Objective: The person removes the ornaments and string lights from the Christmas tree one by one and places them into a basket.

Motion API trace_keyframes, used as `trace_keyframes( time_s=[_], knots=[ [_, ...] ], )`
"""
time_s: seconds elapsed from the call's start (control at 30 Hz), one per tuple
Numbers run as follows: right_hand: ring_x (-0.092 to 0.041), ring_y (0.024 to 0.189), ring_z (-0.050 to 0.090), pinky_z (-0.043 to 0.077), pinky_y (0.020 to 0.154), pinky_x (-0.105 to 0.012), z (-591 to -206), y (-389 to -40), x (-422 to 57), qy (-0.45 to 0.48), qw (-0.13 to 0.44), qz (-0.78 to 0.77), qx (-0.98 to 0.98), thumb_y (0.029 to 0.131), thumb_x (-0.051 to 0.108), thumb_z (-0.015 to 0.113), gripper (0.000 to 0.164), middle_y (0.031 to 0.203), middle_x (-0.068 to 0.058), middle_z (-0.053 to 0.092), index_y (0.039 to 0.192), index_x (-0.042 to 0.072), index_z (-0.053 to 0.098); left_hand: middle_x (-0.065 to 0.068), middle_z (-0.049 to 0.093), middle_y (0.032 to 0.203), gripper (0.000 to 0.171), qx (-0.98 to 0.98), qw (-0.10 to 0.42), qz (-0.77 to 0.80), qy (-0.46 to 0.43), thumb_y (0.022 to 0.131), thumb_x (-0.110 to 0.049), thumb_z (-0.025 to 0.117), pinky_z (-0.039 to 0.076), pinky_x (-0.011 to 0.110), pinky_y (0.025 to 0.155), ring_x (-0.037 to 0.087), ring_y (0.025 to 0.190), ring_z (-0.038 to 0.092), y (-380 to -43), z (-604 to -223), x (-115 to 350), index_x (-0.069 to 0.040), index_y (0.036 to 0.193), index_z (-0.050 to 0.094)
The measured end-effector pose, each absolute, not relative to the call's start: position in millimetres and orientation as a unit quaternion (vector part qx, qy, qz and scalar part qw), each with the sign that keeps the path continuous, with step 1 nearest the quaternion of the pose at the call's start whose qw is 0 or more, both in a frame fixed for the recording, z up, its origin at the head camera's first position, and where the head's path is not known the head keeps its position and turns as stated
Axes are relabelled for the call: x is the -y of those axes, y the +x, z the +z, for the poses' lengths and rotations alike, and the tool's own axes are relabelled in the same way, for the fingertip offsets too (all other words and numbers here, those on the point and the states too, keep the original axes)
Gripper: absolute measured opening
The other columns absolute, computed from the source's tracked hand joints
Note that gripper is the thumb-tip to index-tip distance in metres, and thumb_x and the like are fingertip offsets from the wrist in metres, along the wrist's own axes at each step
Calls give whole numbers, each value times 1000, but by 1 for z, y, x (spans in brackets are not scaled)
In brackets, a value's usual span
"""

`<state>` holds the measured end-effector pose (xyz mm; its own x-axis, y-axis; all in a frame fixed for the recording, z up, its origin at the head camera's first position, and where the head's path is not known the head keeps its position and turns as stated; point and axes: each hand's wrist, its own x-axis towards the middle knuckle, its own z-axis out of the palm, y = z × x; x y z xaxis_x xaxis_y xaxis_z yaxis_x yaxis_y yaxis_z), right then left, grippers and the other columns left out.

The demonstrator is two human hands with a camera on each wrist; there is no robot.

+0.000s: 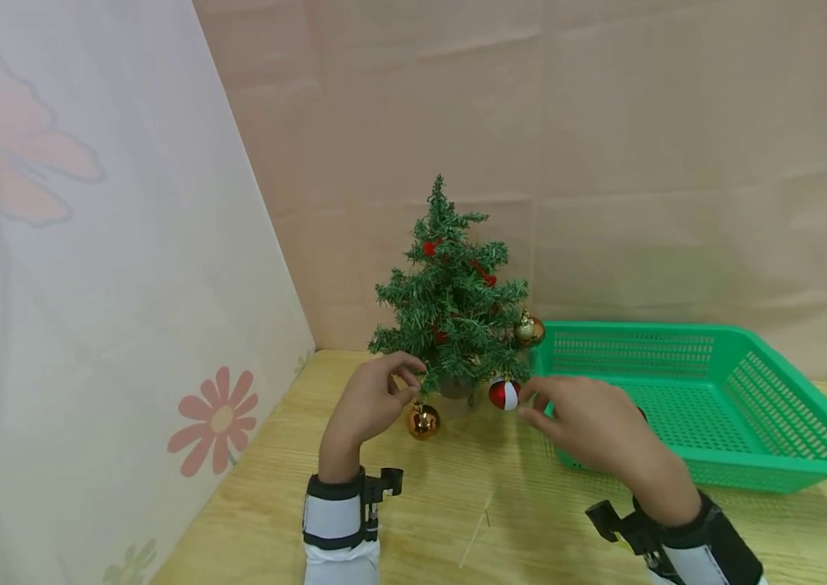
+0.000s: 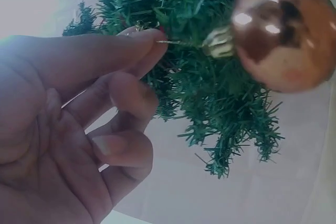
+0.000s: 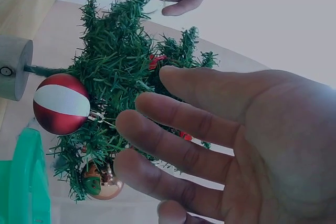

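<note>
A small green artificial Christmas tree (image 1: pixel 450 301) stands upright on the table. In the left wrist view, my left hand (image 1: pixel 373 398) pinches the thin hanging loop of a shiny copper-gold bauble (image 2: pixel 286 32) between thumb and forefinger, its other fingers loosely bent. The bauble hangs at the tree's lower left in the head view. A red-and-white bauble (image 3: pixel 62 103) hangs at the lower right of the tree. Beside it, my right hand (image 1: pixel 592 418) has its fingers extended and spread, with nothing in them. Another gold bauble (image 1: pixel 530 331) hangs higher on the right side.
On the right stands a green plastic basket (image 1: pixel 786 470), close to the tree, with a small dark red thing partly hidden behind my right hand. Red bows (image 1: pixel 431 248) sit among the branches. A flowered white panel (image 1: pixel 128 244) rises on the left.
</note>
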<state>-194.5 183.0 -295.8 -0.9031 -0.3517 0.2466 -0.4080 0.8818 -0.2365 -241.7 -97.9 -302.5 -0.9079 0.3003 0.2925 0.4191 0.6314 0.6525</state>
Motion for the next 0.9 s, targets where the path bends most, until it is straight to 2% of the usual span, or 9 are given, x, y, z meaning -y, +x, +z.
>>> trace_keyframes(
  time_s=[0.27, 0.9],
  knots=[
    [1, 60, 51, 35, 46, -25, -293, -192, -182, 202, 115, 145, 962, 94, 40, 67, 17, 88, 14, 70, 107, 31, 71, 0, 69, 93, 27, 893, 90, -391, -205, 91, -4, 69, 44, 26, 57, 13, 65, 54, -234, -296, 99, -12, 117, 69],
    [2, 62, 52, 37, 49, -24, -290, -189, -181, 196, 129, 147, 961, 93, 39, 68, 14, 85, 17, 69, 104, 31, 72, 0, 69, 93, 28, 891, 89, -390, -213, 92, -5, 69, 45, 26, 57, 12, 68, 56, -229, -292, 97, -13, 119, 68]
  ],
)
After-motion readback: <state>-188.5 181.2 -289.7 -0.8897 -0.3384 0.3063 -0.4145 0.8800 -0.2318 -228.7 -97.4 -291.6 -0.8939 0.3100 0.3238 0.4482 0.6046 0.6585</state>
